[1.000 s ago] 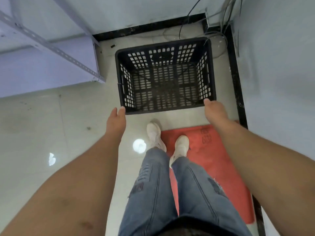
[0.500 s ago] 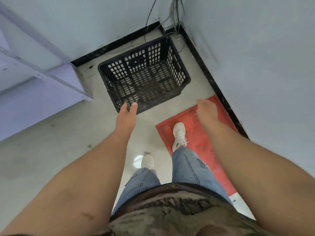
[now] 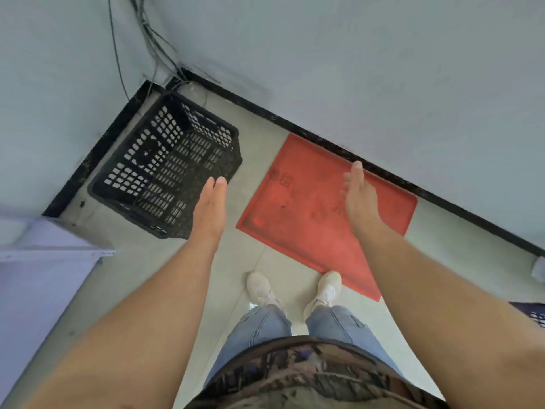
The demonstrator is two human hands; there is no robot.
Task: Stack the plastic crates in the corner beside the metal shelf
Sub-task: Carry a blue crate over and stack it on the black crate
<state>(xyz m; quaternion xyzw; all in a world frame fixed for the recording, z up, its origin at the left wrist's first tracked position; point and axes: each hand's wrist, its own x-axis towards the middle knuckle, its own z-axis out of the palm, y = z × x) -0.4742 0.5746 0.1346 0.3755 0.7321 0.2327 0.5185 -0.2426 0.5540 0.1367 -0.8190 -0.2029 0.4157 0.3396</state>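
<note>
Both hands are free and held out flat with fingers straight, well apart from each other. A second ago they were at the near rim of the black crate point(image 3: 168, 169); since then they have lifted away from it and the view has swung to the right. Now the left hand point(image 3: 210, 209) hovers just past the crate's near right corner without touching it, and the right hand point(image 3: 358, 199) hangs over the red mat point(image 3: 312, 208), which earlier lay beneath the person's feet. That crate sits on the floor to the left of the left hand, tucked into the corner where the two walls meet, cables point(image 3: 153, 42) running down the wall above it. The metal shelf point(image 3: 50, 252) stands left of the left forearm, just beside the crate. White shoes point(image 3: 259, 287) stand on the floor below the hands, the right one touching the mat's edge.
</note>
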